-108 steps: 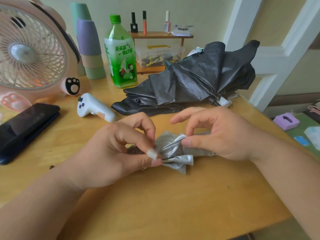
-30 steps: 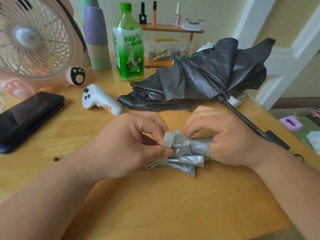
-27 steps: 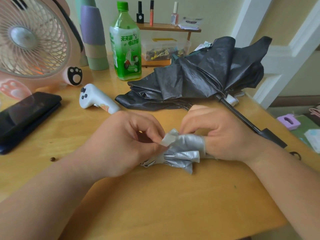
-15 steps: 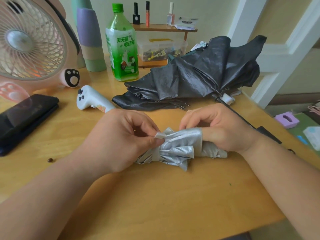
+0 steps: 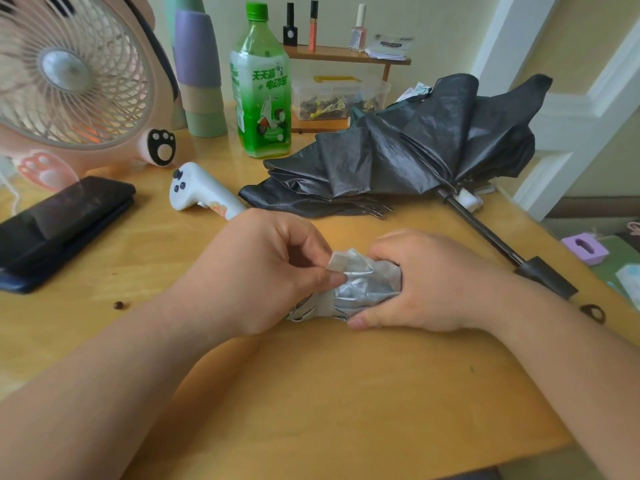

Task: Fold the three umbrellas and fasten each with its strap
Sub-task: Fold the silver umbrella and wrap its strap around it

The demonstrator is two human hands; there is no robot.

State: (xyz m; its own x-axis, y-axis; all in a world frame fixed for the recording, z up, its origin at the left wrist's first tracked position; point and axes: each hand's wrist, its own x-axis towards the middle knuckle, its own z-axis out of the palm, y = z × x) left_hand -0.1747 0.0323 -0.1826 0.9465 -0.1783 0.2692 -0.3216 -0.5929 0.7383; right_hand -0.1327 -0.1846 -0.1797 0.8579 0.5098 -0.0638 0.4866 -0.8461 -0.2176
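A small silver umbrella [image 5: 360,289] lies bunched on the wooden table [image 5: 346,393] between my hands. My left hand [image 5: 263,275] pinches the pale end of its strap [image 5: 337,263] between thumb and forefinger, and the strap runs round the folds. My right hand [image 5: 422,282] grips the umbrella's right part, fingers curled over it and thumb under. Behind them a black umbrella [image 5: 408,150] sprawls half collapsed, its shaft and handle [image 5: 543,275] pointing right. I see no third umbrella.
A pink fan [image 5: 65,81] stands at the back left. In front of it lie a black phone [image 5: 59,223] and a white controller [image 5: 197,194]. A green bottle [image 5: 261,88], stacked cups [image 5: 199,74] and a small shelf [image 5: 346,57] stand at the back. A hair tie [image 5: 593,312] lies near the right edge.
My right hand has closed tighter over the silver umbrella, covering more of it. My left hand has kept hold of the strap end and drawn it across the top of the folds.
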